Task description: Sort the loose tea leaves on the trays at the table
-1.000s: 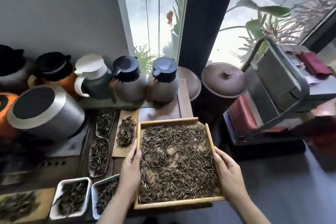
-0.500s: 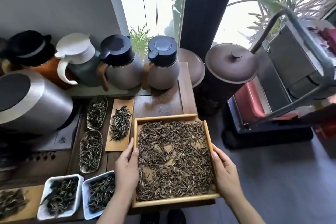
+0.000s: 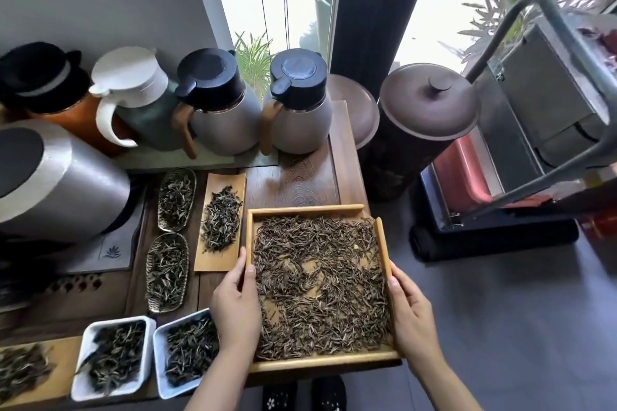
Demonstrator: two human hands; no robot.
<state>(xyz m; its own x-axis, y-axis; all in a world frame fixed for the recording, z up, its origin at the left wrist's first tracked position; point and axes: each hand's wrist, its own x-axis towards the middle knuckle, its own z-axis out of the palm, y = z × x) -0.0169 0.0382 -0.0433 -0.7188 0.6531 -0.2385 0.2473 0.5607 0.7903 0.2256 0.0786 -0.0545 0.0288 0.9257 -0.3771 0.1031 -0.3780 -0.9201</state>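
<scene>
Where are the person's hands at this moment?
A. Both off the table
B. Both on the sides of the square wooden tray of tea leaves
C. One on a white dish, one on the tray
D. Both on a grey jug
B: the left hand and right hand grip opposite sides of the square wooden tray of loose tea leaves.

The loose tea leaves [image 3: 320, 287] have spread differently in the wooden tray [image 3: 305, 209]. Bare patches now show in its middle, where earlier leaves lay thicker.
</scene>
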